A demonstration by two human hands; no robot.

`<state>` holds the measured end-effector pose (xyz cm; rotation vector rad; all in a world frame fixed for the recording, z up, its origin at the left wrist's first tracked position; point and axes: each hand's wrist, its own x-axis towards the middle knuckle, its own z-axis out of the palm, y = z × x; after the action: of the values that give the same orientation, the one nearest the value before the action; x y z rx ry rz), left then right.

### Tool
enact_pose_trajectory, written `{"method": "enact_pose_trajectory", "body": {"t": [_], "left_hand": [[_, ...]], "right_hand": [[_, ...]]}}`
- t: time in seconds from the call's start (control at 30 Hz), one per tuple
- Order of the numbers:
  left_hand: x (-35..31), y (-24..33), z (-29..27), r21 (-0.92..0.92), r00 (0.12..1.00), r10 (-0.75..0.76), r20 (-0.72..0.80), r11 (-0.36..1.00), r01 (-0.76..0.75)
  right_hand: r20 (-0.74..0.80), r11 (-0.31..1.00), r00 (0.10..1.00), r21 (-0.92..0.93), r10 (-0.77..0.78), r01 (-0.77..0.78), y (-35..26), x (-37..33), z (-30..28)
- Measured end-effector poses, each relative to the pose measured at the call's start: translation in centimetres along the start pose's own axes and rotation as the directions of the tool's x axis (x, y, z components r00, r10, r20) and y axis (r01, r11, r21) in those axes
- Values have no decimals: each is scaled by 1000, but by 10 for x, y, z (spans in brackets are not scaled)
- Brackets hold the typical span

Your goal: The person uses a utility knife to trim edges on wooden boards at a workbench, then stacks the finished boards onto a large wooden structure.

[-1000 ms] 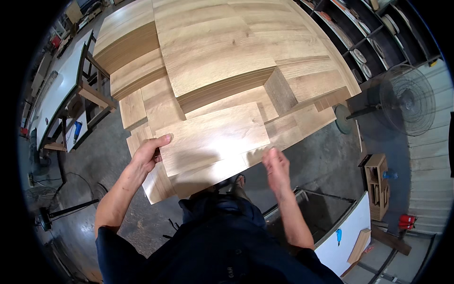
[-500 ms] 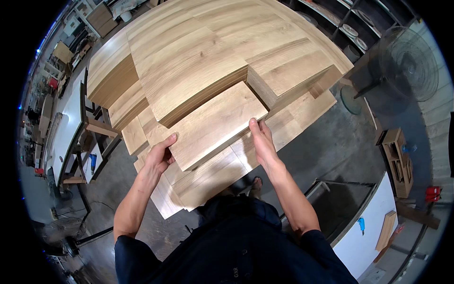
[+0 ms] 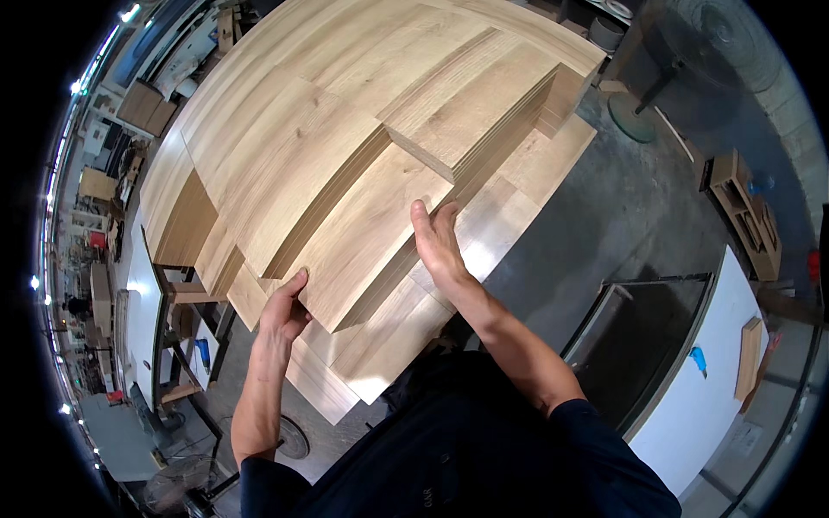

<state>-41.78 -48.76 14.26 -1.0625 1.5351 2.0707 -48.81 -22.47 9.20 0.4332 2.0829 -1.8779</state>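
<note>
A stack of light wood-grain boards [image 3: 367,233] lies in the corner formed by taller stacks of the same boards. At its near left end is my left hand [image 3: 285,312], thumb on the top edge and fingers curled down the end face. My right hand [image 3: 438,244] grips the near long side towards its right end, thumb on top and the other fingers partly hidden. Behind it spreads the large board stack [image 3: 298,138]. To the right stands another board stack [image 3: 484,104], its side close to the held stack's right end. Lower boards [image 3: 393,332] stick out beneath, towards me.
White-topped tables stand left [image 3: 145,298] and right [image 3: 704,406]; a blue tool [image 3: 699,361] and a wood strip [image 3: 749,358] lie on the right one. Another blue tool [image 3: 203,354] is below left. A pedestal fan [image 3: 721,39] and a wooden rack [image 3: 743,216] stand at right.
The held stack sits closer to the taller stacks, and the dark gap at its right end no longer shows. Both hands stay on it. The whole view has turned and shifted.
</note>
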Motion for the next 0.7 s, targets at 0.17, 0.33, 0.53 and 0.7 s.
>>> {"method": "enact_pose_trajectory", "body": {"t": [0.17,0.33,0.53,0.7], "left_hand": [[-13,-7,-4,-135,994,1,-109,991,-16],[-7,-85,-73,-248,962,261,81,940,-234],[-93,-189,-59,226,998,-66,-10,972,67],[-119,-267,-85,494,996,83,-33,868,-55]], "right_hand": [[-154,963,987,258,-43,82,7,-6,-25],[-498,863,867,422,-37,279,32,48,-38],[-652,793,744,526,144,308,9,108,-29],[-632,774,744,576,217,263,24,103,-3]]}}
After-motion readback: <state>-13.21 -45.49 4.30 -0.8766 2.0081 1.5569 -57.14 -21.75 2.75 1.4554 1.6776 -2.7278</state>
